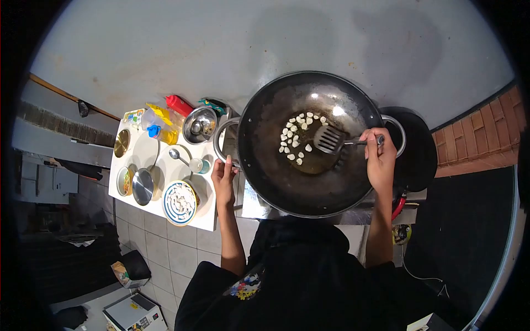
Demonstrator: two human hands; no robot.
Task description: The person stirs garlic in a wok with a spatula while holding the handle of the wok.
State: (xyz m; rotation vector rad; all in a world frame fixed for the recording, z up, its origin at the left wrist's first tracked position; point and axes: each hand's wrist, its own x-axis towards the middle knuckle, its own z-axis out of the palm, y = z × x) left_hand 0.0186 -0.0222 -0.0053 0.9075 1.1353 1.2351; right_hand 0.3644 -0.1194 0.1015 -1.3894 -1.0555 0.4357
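A large dark wok (298, 190) stands on the stove in front of me. Several small white pieces (308, 148), which look like garlic cloves, lie in a little oil at its bottom. My right hand (381, 157) is closed round the handle of a slotted spatula (330, 139), whose blade rests in the wok just right of the white pieces. At the wok's left side, my left hand (223, 179) grips the lower end of the metal loop handle (217, 144).
On the left, a white table (207, 218) holds a patterned plate (180, 203) of pale slices, a steel bowl (200, 124), an oil bottle (168, 135), a red bottle (179, 105) and a small pan (143, 186). Another dark pan (417, 154) sits right of the wok.
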